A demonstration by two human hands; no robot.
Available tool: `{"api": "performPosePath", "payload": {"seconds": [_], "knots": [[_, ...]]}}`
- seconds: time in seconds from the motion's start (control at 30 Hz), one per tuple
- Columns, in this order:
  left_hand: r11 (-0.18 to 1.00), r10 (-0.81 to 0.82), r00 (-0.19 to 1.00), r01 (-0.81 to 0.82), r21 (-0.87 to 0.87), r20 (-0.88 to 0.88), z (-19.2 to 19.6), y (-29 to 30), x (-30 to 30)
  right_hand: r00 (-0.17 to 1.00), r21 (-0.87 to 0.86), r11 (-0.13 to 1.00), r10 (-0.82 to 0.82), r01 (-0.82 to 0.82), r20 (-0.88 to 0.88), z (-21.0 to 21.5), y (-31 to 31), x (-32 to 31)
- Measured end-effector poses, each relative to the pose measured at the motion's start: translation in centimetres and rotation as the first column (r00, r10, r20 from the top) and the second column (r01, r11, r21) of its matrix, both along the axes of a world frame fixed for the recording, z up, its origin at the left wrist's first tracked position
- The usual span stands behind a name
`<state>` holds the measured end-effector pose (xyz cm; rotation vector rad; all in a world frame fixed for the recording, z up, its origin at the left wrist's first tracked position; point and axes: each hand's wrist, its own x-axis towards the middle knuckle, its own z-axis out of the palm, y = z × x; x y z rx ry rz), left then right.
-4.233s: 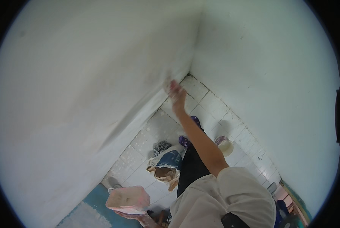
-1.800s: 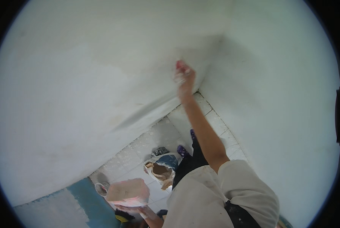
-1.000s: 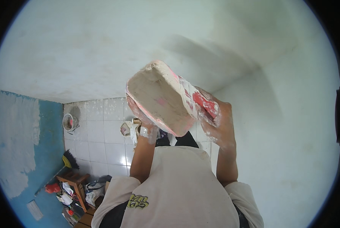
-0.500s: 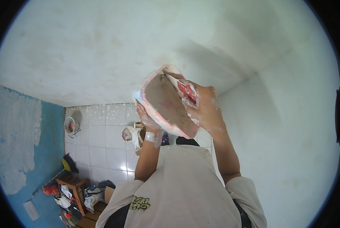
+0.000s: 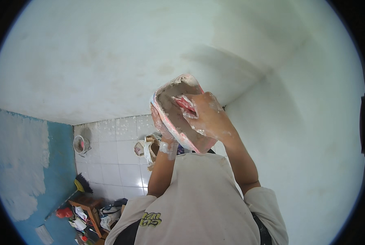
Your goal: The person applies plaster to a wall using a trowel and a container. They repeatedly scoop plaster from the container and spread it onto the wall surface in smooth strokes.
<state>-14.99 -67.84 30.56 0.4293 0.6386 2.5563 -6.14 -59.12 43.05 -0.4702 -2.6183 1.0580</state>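
Note:
In front of my chest is a long pinkish-white tub [image 5: 175, 131], smeared with pale paste along its rim and grey-brown inside. My left hand [image 5: 161, 125] grips its left side from below, its wrist caked with whitish paste. Over the tub's opening, my right hand [image 5: 211, 116] is closed around a red-handled scraper [image 5: 185, 105], also smeared with paste. The scraper's tip points into the tub; its blade is mostly hidden. Dried paste spots both hands.
A pale wall [image 5: 101, 61] rises ahead and continues around a corner on my right. On the tiled floor [image 5: 127, 149] stand a bucket [image 5: 81, 145] and an open paper sack [image 5: 150, 149]. A broom [image 5: 82, 183] and a cluttered wooden stand [image 5: 86, 202] are by the blue wall [image 5: 60, 151].
The scraper and my right hand have shifted left and down, deeper over the tub's inside. The tub sits slightly lower and further right, and the view has tilted a little.

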Motion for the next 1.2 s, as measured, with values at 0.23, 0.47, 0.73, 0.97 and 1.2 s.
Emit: {"api": "performPosePath", "payload": {"seconds": [0.23, 0.47, 0.73, 0.97, 1.2], "knots": [[0.999, -0.012, 1.0, 0.011, -0.041, -0.029, -2.2, 4.5, -1.6, 0.994, -0.371, 0.924, 0.11, -0.094, 0.022, -3.0, 6.1, -1.6], [0.973, -0.218, 0.969, 0.207, 0.106, 0.113, -5.3, 9.9, -3.1, 0.981, -0.891, 0.451, -0.145, -0.053, -0.132, -7.5, 12.0, -1.0], [0.967, -0.1, 0.988, 0.125, -0.223, 0.121, -5.8, 19.8, -3.5, 0.909, -0.981, 0.172, -0.389, -0.086, -0.148, -10.5, 24.0, 0.5], [0.949, -0.252, 0.955, 0.275, -0.152, 0.156, -11.2, 31.0, -3.9, 0.685, -0.981, 0.188, -0.709, -0.046, -0.168, -25.4, 42.8, 3.9], [0.843, 0.2, 0.97, -0.098, -0.528, 0.14, -27.7, 34.3, -9.0, 0.142, -0.609, 0.438, -0.87, 0.661, -0.472, -47.1, 64.0, -7.8]]}}
